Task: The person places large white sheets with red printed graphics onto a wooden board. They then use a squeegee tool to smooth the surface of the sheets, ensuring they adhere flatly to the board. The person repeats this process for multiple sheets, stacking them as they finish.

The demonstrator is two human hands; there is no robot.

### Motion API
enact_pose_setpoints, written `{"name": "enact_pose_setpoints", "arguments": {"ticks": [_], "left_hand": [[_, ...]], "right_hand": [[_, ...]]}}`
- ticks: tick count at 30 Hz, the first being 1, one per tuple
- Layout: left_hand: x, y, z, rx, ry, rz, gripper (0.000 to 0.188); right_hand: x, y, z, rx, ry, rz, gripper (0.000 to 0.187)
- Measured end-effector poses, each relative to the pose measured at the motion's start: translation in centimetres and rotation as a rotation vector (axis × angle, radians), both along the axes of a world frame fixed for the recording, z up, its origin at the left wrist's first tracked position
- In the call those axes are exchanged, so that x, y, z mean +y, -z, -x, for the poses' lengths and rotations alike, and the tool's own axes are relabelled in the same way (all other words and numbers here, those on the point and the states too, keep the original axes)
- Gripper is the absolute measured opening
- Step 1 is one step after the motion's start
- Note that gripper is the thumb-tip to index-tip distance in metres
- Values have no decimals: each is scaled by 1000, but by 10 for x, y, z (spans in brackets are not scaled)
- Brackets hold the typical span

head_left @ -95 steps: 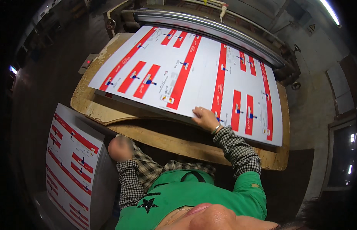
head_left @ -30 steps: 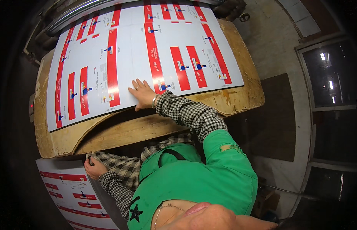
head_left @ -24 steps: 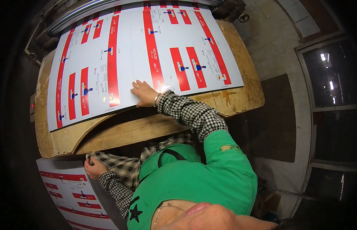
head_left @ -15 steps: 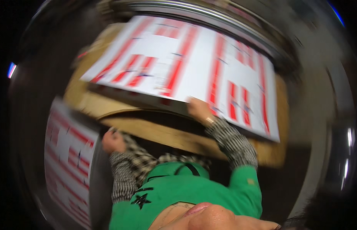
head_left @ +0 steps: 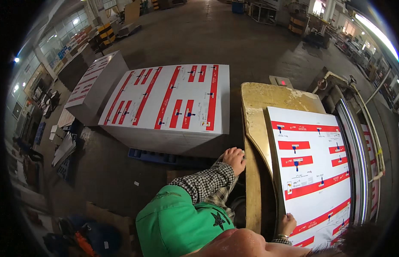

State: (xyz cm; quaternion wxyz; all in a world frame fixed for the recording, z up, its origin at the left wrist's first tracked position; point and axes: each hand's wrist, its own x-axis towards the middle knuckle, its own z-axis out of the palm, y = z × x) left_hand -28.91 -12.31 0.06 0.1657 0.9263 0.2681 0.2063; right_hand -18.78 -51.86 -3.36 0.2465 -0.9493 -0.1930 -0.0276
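Printed sheet (head_left: 313,173) lies on the wooden table (head_left: 253,188) by the metal roller (head_left: 358,162). Right hand (head_left: 287,225) curled at the sheet's near edge, can't tell if pinching; left hand (head_left: 234,161) half-curled by the table edge, hold unclear. I'd keep the sheet flat, fingers off the roller.

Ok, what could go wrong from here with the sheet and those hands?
The view faces mostly toward the nearer stack, while the right hand is at the edge of the sheet; a shift of the sheet might go unnoticed.
The sheet reaches the roller; if it turned, a hand following it too far could perhaps get pinched.
The left hand is at the edge of the table and might get knocked.
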Motion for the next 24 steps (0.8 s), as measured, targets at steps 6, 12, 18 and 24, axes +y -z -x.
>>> {"name": "enact_pose_setpoints", "arguments": {"ticks": [6,12,18,24], "left_hand": [[8,-5,-11,-223,41,-71,15],[-3,3,-22,-16,4,-67,27],[-7,-13,-21,159,-37,81,31],[0,7,-18,69,-6,-1,29]], "right_hand": [[-7,-84,-33,79,92,-230,26],[3,-97,-13,201,49,-127,16],[2,-59,-18,263,166,4,21],[-19,-3,-88,102,599,-66,42]]}}
